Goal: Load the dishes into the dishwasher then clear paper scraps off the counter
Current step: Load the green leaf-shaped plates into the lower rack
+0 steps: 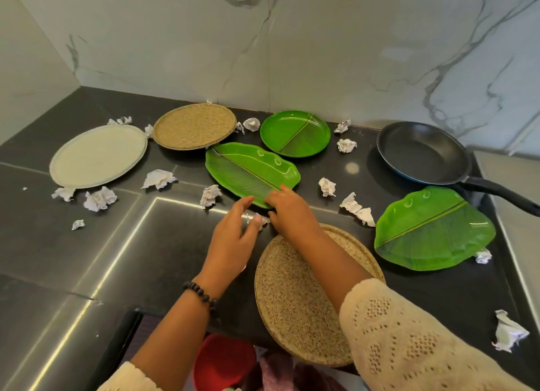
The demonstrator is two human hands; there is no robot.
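Cream knit sleeve fills the bottom right, cut off by the frame edge. Below the wrists, a red rounded object and some pinkish cloth, both too cropped to identify.

Woven round tray at the near desk edge, partly hidden under the right forearm.

Right hand reaches over it; fingers rest on the near rim of the long green leaf plate, thumb below the edge. Grip not clear: cannot tell whether closed on the plate or only touching.

Left hand, beaded bracelet at the wrist, fingers loosely spread, tips touching a small paper scrap lying between both hands; scrap mostly hidden.

Black desk carries, further back: pale round plate, second woven tray, round green plate. Right side: dark frying pan, handle running out of frame; second leaf plate.

Crumpled paper scattered among all the dishes; one large piece near the right desk edge.
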